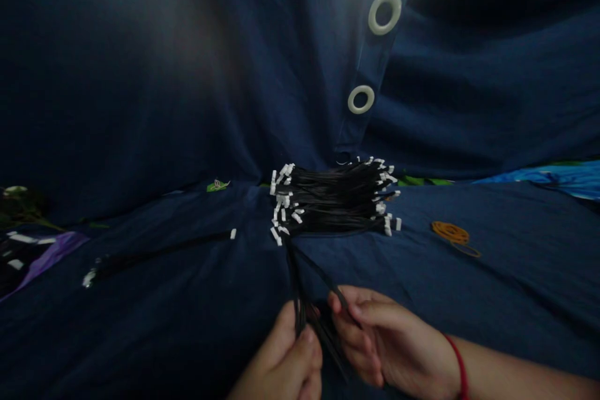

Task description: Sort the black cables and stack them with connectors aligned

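Observation:
Near the bottom middle, my left hand (293, 356) is closed around several thin black cables (296, 281) with white connectors at their far ends. My right hand (375, 337), with a red string at the wrist, pinches one black cable (323, 275) that slants away from the others between thumb and fingers. Lower parts of the cables hang between my hands, and their near ends are hidden. Just beyond lies a pile of black cables (337, 200), laid side by side, with white connectors at both ends. The held cables' far tips reach its left front corner.
On the dark blue cloth (469, 312), one black cable (182, 245) lies at left. A coil of orange-brown bands (450, 233) is at right. A purple bag (54, 256) with dark, white-tipped items sits far left. A blue curtain (187, 75) with rings (360, 99) hangs behind.

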### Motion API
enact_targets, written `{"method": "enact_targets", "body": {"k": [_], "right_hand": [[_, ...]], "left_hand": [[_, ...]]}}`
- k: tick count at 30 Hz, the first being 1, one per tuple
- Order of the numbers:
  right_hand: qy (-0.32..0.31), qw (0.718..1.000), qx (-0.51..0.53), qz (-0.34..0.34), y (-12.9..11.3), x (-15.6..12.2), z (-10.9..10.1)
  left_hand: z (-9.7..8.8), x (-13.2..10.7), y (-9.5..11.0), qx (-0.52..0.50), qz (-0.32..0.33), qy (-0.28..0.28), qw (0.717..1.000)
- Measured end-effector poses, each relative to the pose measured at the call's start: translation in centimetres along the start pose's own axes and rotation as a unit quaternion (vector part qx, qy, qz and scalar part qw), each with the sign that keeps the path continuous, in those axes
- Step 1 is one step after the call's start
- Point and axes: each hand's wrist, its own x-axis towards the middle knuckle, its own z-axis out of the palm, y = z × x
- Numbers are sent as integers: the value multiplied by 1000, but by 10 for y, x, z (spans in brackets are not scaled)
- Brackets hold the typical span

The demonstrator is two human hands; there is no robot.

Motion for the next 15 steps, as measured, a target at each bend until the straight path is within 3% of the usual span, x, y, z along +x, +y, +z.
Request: {"method": "enact_targets", "body": {"k": [6,15], "right_hand": [[13,999,30,-3,-6,-4,-8],[1,998,65,-24,-8,-5,-14]], "left_hand": [[-3,15,1,-38,90,30,995],[-10,11,0,-96,90,14,991]]}}
